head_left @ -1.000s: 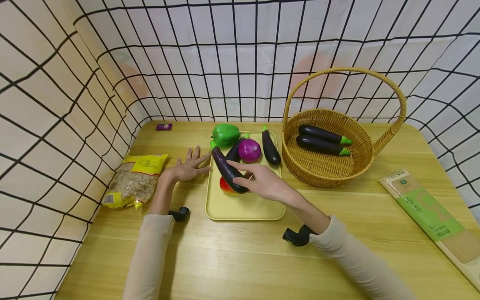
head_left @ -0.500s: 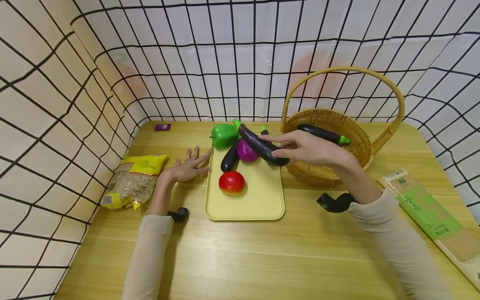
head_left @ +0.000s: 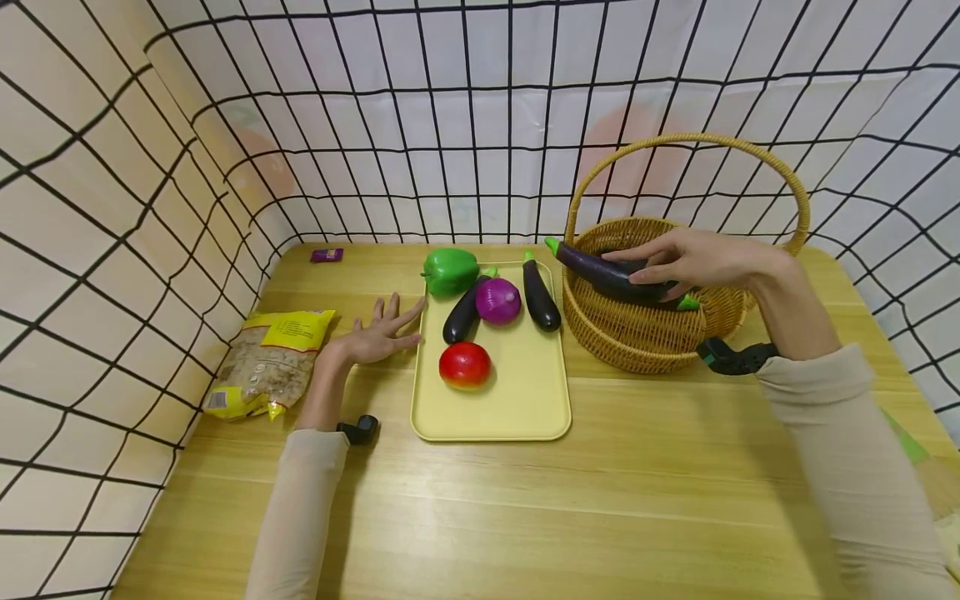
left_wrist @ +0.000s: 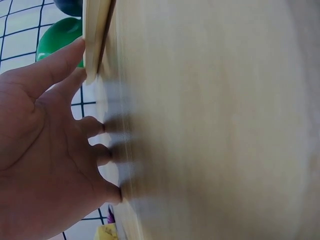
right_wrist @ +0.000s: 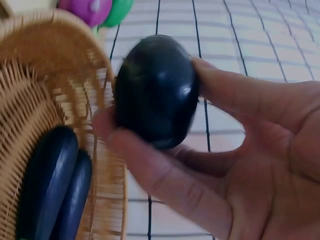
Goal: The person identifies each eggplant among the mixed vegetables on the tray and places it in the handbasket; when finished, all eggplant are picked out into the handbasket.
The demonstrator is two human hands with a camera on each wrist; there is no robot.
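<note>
My right hand (head_left: pixel 701 260) pinches a dark purple eggplant (head_left: pixel 600 272) between thumb and fingers, over the wicker basket (head_left: pixel 637 354). In the right wrist view the held eggplant (right_wrist: pixel 157 92) shows end-on above the basket rim, and two more eggplants (right_wrist: pixel 47 185) lie inside. Spread fingers of my left hand (head_left: pixel 375 336) stand on the table, with fingertips at the left edge of the yellow tray (head_left: pixel 517 412). On that tray are a green bell pepper (head_left: pixel 450 272), a purple onion (head_left: pixel 498 301), a red mango-like fruit (head_left: pixel 465 366) and two eggplants (head_left: pixel 541 296).
A yellow-labelled bag (head_left: pixel 270 362) lies left of my left hand, and a small purple packet (head_left: pixel 327 255) behind it. The basket's tall handle (head_left: pixel 690 138) arches over its opening. Black grid netting (head_left: pixel 480 125) walls the back and sides. My right sleeve mostly covers a green package.
My right hand has lifted the eggplant off the tray beside the red fruit and carried it rightward over the basket. My left hand has stayed in place.
</note>
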